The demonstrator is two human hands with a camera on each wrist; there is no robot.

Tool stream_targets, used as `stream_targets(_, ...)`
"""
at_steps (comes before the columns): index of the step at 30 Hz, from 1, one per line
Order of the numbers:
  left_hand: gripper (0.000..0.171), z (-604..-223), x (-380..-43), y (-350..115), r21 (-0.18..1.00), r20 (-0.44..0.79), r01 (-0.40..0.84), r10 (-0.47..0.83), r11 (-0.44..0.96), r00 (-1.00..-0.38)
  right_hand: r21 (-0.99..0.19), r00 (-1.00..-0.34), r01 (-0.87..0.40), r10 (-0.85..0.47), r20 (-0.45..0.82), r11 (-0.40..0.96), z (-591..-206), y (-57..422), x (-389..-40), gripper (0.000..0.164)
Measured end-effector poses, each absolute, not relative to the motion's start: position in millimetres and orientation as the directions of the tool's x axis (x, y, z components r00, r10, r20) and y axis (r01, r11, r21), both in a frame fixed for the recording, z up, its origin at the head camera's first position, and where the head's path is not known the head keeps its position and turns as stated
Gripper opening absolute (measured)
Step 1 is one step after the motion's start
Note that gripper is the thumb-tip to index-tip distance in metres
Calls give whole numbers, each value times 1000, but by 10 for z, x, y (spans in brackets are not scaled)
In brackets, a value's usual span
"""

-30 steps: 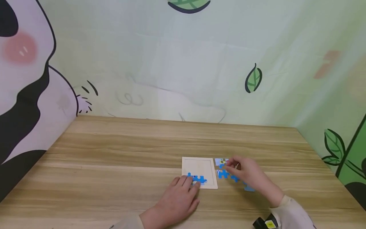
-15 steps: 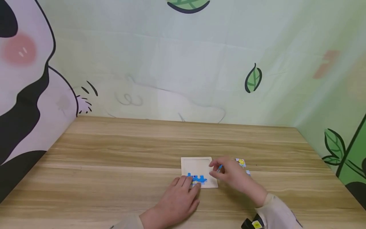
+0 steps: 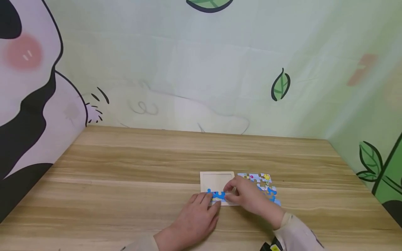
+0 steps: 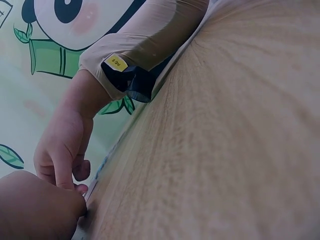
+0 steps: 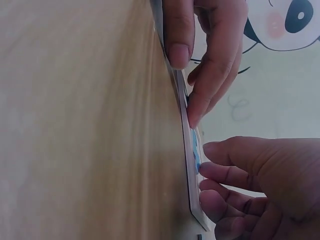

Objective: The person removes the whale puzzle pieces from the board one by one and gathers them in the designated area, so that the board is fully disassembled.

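A square light-wood puzzle tray lies on the table, with blue jigsaw pieces along its near side. My left hand rests on the tray's near left corner, fingers relaxed and fingertips over the pieces. At the tray's right side my right hand holds a jigsaw piece low over the row, mostly hidden by the fingers. From the right wrist view, thumb and forefinger of the right hand meet at a blue piece on the tray.
Several loose jigsaw pieces lie right of the tray, partly behind the right hand. The wooden table reaches back to a wall hanging with panda and leaf drawings. A black wrist camera sits on the right sleeve.
My right hand has picked up a jigsaw piece from the loose group and carried it left to the tray's near row. The left hand has stayed in place.
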State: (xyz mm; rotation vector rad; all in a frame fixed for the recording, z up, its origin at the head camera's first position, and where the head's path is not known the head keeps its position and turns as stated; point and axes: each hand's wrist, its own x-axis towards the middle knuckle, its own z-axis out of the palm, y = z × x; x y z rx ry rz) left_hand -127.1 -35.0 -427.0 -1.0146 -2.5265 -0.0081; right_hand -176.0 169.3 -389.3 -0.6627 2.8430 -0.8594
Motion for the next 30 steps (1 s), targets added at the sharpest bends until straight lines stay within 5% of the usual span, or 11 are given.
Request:
stream_targets(11, 37, -4201, -1236, -320, -184, 362, 634, 652, 751, -667, -505, -907, -378, -420, 33, 776, -3905, 1629, -1773, 10)
stream_targets(30, 33, -4219, -1213, -307, -197, 383, 628, 649, 753, -658, -652, -898, -341, -440, 13, 677, -3904, 1656, -1777, 9)
